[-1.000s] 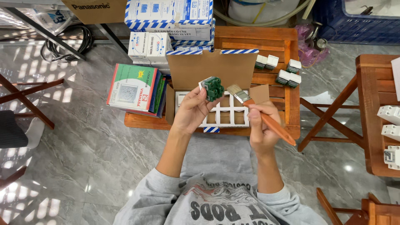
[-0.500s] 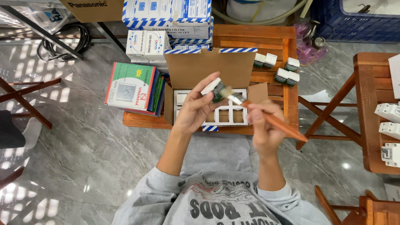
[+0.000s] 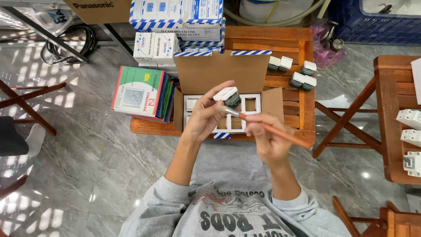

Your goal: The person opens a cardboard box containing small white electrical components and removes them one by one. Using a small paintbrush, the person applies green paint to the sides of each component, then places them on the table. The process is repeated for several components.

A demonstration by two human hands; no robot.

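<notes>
floor [image 3: 87, 145]: glossy grey marble, sunlit patches | wooden slatted table [image 3: 280, 44] | wooden stools [image 3: 394, 109]

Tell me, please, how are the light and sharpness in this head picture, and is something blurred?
Head view: bright window light makes patchy glare on the polished floor at left; the right hand and the brush are slightly motion-blurred; the left hand, the small white part and the open carton look sharp; edges bend slightly, wide-angle.

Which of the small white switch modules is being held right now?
The one in the left hand, a white-faced module above the open box with the brush tip at it. The other modules sit loose on the wooden table.
</notes>
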